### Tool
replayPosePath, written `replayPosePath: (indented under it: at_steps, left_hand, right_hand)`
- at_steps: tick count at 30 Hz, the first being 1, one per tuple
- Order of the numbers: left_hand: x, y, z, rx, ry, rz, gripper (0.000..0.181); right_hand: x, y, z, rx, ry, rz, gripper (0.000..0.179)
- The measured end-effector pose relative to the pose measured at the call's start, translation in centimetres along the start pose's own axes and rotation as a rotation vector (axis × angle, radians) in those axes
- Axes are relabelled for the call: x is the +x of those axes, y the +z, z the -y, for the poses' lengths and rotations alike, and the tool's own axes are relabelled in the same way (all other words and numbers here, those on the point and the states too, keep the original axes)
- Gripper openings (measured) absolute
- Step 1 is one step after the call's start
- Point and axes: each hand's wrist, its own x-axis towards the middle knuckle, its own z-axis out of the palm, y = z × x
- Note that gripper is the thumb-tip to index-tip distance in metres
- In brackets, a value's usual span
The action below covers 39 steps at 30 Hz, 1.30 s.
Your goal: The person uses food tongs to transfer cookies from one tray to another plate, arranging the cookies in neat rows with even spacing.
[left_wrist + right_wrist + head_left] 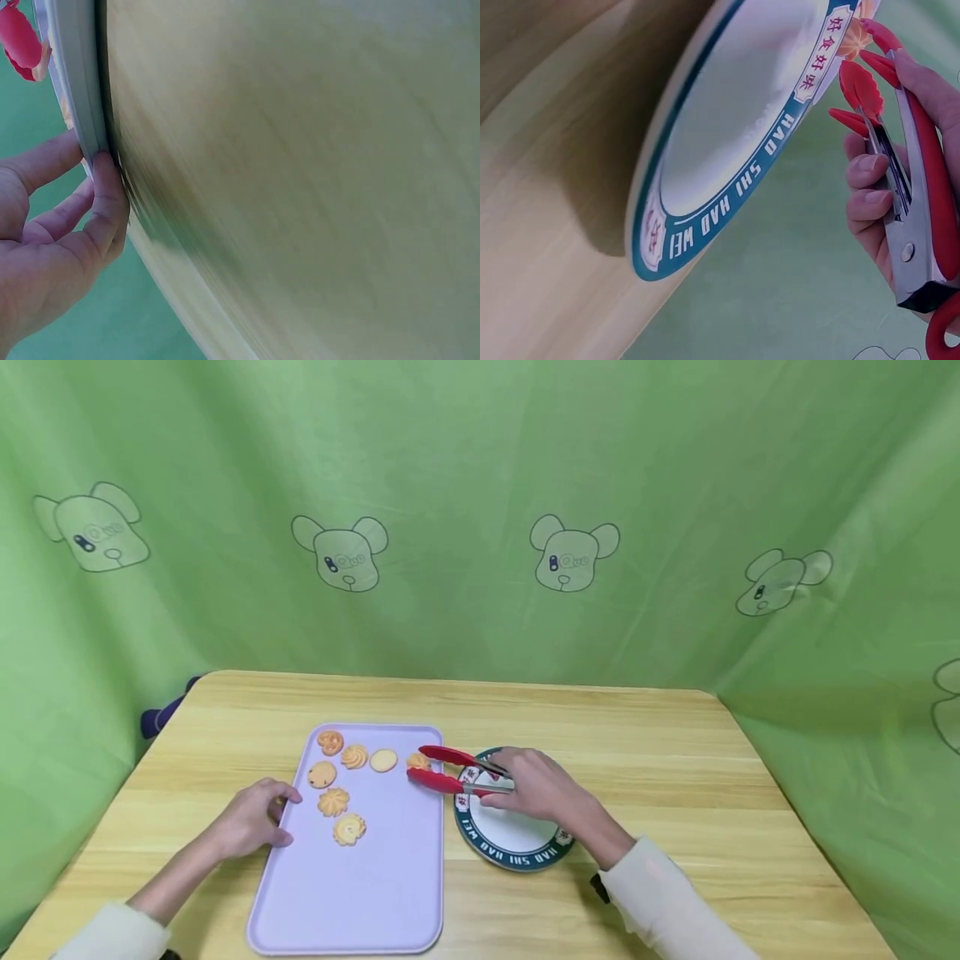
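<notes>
My left hand (251,817) pinches the left rim of a lilac tray (360,902), thumb and fingers on either side of the edge in the left wrist view. Red-tipped metal tongs (438,782) are gripped in my right hand (536,785), which is over a plate. Their spread tips reach the tray's upper right corner, on both sides of a ridged cookie (417,762). To its left lie a plain oval cookie (383,760), a swirl cookie (354,756) and a pretzel-shaped cookie (330,742). Lower down are a spotted round cookie (322,774) and two flower-shaped cookies (333,802).
The round white plate (727,112) with a green lettered rim stands just right of the tray, under the tongs. Both are on a wooden table (675,810). Green curtains (457,635) hang behind it and along both sides.
</notes>
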Motion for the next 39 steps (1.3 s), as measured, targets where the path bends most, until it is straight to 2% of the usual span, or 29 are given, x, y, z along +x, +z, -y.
replayPosePath:
  at_steps: [6, 11, 18, 22, 29, 34, 39]
  left_hand:
    - [0.0, 0.1, 0.2, -0.009, 0.002, -0.001, 0.052]
    - [-0.1, 0.2, 0.2, -0.011, -0.005, 0.004, 0.052]
    - [-0.1, 0.1, 0.2, -0.008, -0.003, -0.002, 0.052]
    - [-0.1, 0.2, 0.3, -0.011, -0.004, 0.002, 0.052]
    - [-0.2, 0.1, 0.2, -0.004, -0.002, -0.002, 0.051]
    - [-0.1, 0.1, 0.2, -0.004, 0.001, -0.004, 0.051]
    - [-0.1, 0.1, 0.1, -0.003, 0.007, -0.006, 0.051]
  right_hand:
    - [0.1, 0.3, 0.1, -0.054, -0.012, 0.007, 0.058]
    - [0.2, 0.3, 0.7, -0.097, 0.012, 0.03, 0.064]
    - [0.5, -0.3, 1.7, -0.163, -0.01, 0.072, 0.059]
    - [0.4, -0.3, 1.8, -0.168, -0.019, 0.067, 0.055]
    - [0.3, -0.4, 1.4, -0.14, -0.024, 0.046, 0.06]
    - [0.7, -0.6, 1.6, -0.16, -0.013, 0.082, 0.066]
    - [1.1, -0.8, 1.8, -0.157, -0.014, 0.112, 0.062]
